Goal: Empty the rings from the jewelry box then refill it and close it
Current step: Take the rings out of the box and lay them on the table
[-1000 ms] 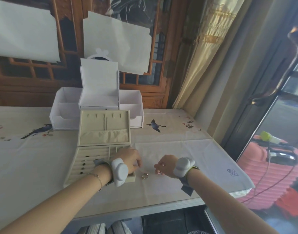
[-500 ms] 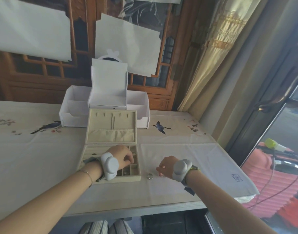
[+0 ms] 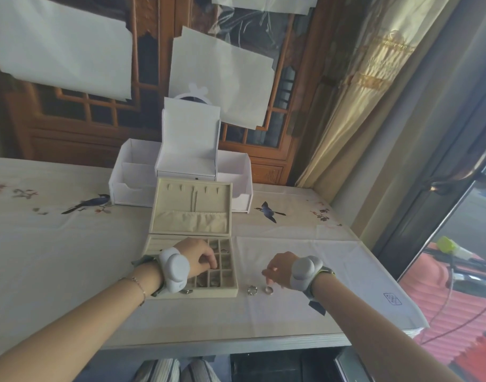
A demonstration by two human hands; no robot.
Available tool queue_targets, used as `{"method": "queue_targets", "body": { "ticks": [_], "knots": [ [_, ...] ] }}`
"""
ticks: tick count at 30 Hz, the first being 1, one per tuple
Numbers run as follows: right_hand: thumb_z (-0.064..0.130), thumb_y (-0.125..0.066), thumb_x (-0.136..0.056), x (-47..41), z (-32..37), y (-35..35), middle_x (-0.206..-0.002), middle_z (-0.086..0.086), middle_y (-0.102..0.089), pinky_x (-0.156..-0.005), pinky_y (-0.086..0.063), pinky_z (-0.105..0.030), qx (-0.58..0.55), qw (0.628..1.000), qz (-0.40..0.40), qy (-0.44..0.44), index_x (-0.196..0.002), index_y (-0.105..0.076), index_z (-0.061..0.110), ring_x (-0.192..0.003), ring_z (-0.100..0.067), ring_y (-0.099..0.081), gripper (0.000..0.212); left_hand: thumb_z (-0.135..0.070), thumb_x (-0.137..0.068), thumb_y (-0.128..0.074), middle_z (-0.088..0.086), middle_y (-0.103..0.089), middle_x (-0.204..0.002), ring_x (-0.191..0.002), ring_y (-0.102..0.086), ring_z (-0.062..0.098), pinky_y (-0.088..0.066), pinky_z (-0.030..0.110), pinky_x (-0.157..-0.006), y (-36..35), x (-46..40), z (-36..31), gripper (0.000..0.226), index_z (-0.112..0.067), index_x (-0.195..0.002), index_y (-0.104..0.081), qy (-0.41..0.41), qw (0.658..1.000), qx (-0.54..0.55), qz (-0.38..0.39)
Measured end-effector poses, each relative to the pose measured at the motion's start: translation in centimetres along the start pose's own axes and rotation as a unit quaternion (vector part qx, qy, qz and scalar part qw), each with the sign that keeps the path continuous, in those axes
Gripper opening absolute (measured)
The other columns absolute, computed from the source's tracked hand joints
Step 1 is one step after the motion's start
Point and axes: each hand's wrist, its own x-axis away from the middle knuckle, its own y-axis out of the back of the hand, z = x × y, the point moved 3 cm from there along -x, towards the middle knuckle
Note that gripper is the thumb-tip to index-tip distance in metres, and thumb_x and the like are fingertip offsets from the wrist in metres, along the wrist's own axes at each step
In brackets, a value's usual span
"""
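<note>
The left hand [image 3: 199, 256] reaches into the open jewelry box [image 3: 230, 292], its fingers curled down over the small square compartments. The fingertips are hidden in the compartments, so I cannot tell if this grip holds a ring. The right hand [image 3: 280, 268] hovers over the tabletop [image 3: 57, 257] just to the right of the box, fingers curled downward and gathered at the tips; whether they pinch something is not visible. Directly under and beside these fingertips lie 2 rings on the cloth: one ring [image 3: 268, 290] almost below the right fingers, and a second ring [image 3: 252, 290] just left of it, near the right wall of the box. The lid [image 3: 190, 206] of the box stands open, tilted back. Behind it stands a white organizer [image 3: 134, 183] with its own flap raised.
</note>
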Motion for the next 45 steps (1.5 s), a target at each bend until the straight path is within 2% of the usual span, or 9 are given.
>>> {"method": "queue_targets", "body": {
  "ticks": [5, 9, 20, 25, 30, 34, 40, 42, 45],
  "knots": [
    [0.034, -0.043, -0.096, 0.1, 2.3, 1.8, -0.081, 0.004, -0.061, -0.092, -0.049, -0.035, -0.039, 0.998, -0.033, 0.037, -0.082, -0.068, 0.024, -0.08, -0.018, -0.057, 0.03, -0.011, -0.089, -0.056, -0.002, -0.067, -0.113, -0.105, -0.061, 0.014, -0.037, 0.012, -0.08, 0.3, 0.4, 0.3, 0.023, -0.017, -0.103, -0.073, -0.005, 1.0, -0.004, 0.005],
    [0.036, -0.051, -0.092, -0.2, 5.0, 1.4, -0.104, 0.006, -0.069, -0.093, -0.051, -0.035, -0.058, 0.992, -0.043, 0.103, -0.099, -0.071, 0.028, -0.091, -0.016, -0.062, 0.022, -0.013, -0.088, -0.058, 0.002, -0.067, -0.112, -0.104, -0.061, 0.018, -0.044, 0.022, -0.088, 0.4, 0.8, 0.9, 0.022, -0.018, -0.102, -0.074, 0.004, 1.0, -0.013, 0.023],
    [0.024, -0.054, -0.093, -2.8, 10.4, -0.5, -0.125, 0.0, -0.061, -0.085, -0.044, -0.027, 0.116, 0.983, 0.033, 0.139, -0.118, -0.065, 0.018, -0.114, -0.023, -0.058, 0.028, -0.02, -0.086, -0.06, -0.003, -0.062, -0.117, -0.109, -0.058, 0.017, -0.046, 0.031, -0.097, 0.5, 1.7, 1.5, 0.019, -0.022, -0.1, -0.073, 0.015, 1.0, -0.025, 0.008],
    [0.019, -0.059, -0.086, -4.6, 10.4, -1.6, -0.112, 0.002, -0.067, -0.07, -0.046, -0.025, 0.159, 0.979, 0.012, 0.123, -0.104, -0.069, 0.017, -0.099, -0.021, -0.064, 0.021, -0.022, -0.088, -0.059, -0.003, -0.059, -0.12, -0.111, -0.056, 0.017, -0.044, 0.031, -0.097, 0.7, 2.1, 1.8, 0.019, -0.02, -0.102, -0.072, 0.009, 1.0, -0.028, 0.003],
    [0.014, -0.058, -0.086, -5.6, 11.2, -1.9, -0.113, 0.0, -0.066, -0.083, -0.052, -0.029, 0.198, 0.971, 0.045, 0.122, -0.109, -0.068, 0.016, -0.101, -0.022, -0.064, 0.026, -0.02, -0.088, -0.058, -0.005, -0.058, -0.122, -0.114, -0.054, 0.015, -0.043, 0.031, -0.099, 0.7, 2.4, 2.0, 0.019, -0.02, -0.1, -0.073, 0.013, 1.0, -0.022, 0.005],
    [0.011, -0.055, -0.088, -6.0, 11.7, -1.9, -0.115, -0.004, -0.065, -0.082, -0.047, -0.028, 0.19, 0.974, 0.059, 0.104, -0.111, -0.066, 0.009, -0.089, -0.02, -0.056, 0.025, -0.02, -0.088, -0.058, -0.005, -0.059, -0.121, -0.114, -0.055, 0.015, -0.043, 0.028, -0.098, 0.9, 2.7, 2.1, 0.019, -0.02, -0.1, -0.073, 0.014, 1.0, -0.021, 0.004],
    [0.019, -0.047, -0.094, -5.3, 11.3, -2.1, -0.117, 0.001, -0.057, -0.083, -0.038, -0.025, 0.221, 0.965, 0.063, 0.123, -0.123, -0.06, 0.014, -0.1, -0.018, -0.048, 0.032, -0.019, -0.088, -0.058, -0.004, -0.061, -0.119, -0.112, -0.056, 0.015, -0.044, 0.026, -0.096, 1.4, 2.8, 2.1, 0.021, -0.019, -0.101, -0.074, 0.014, 1.0, -0.01, 0.0],
    [0.021, -0.044, -0.095, -5.1, 11.0, -2.0, -0.096, 0.005, -0.048, -0.075, -0.033, -0.025, 0.204, 0.969, 0.053, 0.125, -0.103, -0.062, 0.018, -0.089, -0.015, -0.037, 0.02, -0.019, -0.089, -0.057, -0.003, -0.061, -0.12, -0.112, -0.056, 0.016, -0.043, 0.024, -0.094, 1.3, 2.8, 2.0, 0.021, -0.019, -0.102, -0.073, 0.014, 1.0, -0.012, 0.0],
    [0.02, -0.041, -0.091, -4.2, 10.8, -1.3, -0.066, 0.002, -0.035, -0.057, -0.026, -0.023, 0.154, 0.979, 0.037, 0.132, -0.061, -0.036, 0.017, -0.066, -0.018, -0.032, 0.03, -0.018, -0.09, -0.056, -0.002, -0.06, -0.122, -0.113, -0.056, 0.018, -0.043, 0.026, -0.096, 1.0, 2.5, 1.6, 0.021, -0.018, -0.104, -0.072, 0.017, 1.0, -0.014, 0.006]
  ]
}}
